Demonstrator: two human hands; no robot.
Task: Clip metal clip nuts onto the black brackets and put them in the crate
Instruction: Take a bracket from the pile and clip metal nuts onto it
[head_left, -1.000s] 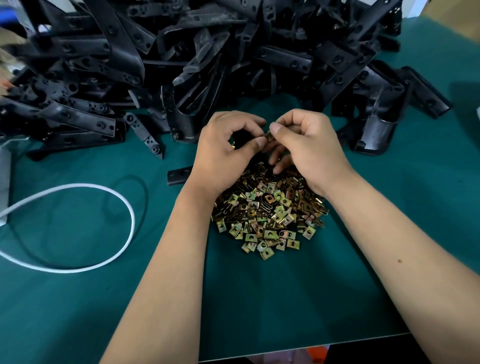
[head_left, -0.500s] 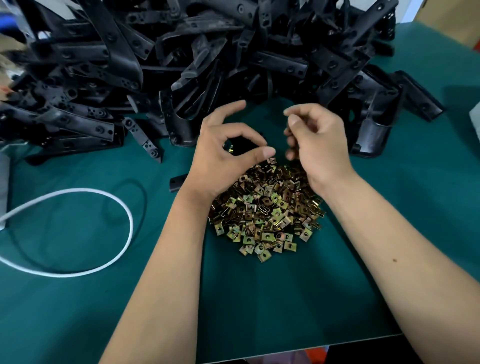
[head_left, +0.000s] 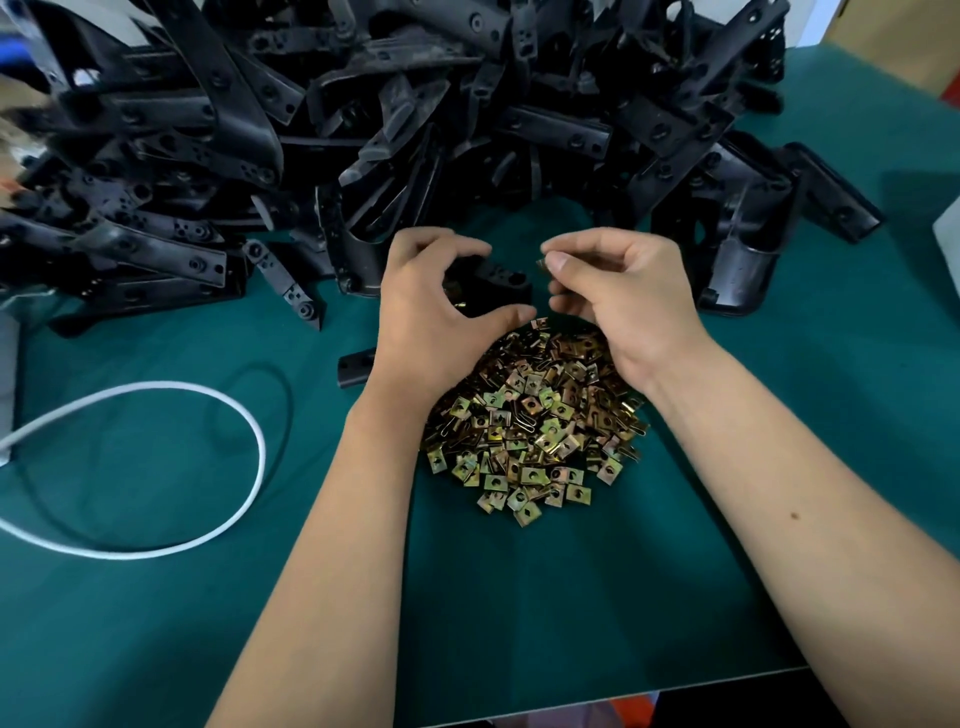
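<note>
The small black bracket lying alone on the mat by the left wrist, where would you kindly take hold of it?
Probably pinch the small black bracket across its long sides, from above and the left: it lies flat, and the left hand covers its right end.

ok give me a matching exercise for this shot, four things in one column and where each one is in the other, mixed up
Things:
1. left hand
2. right hand
3. pile of clip nuts
4. white cable

Places or states:
A. looped on the green mat, far left
B. heaped on the mat between the forearms
C. grips a black bracket
D. pinches a single clip nut

Pairs: 1-C, 2-D, 3-B, 4-A
</note>
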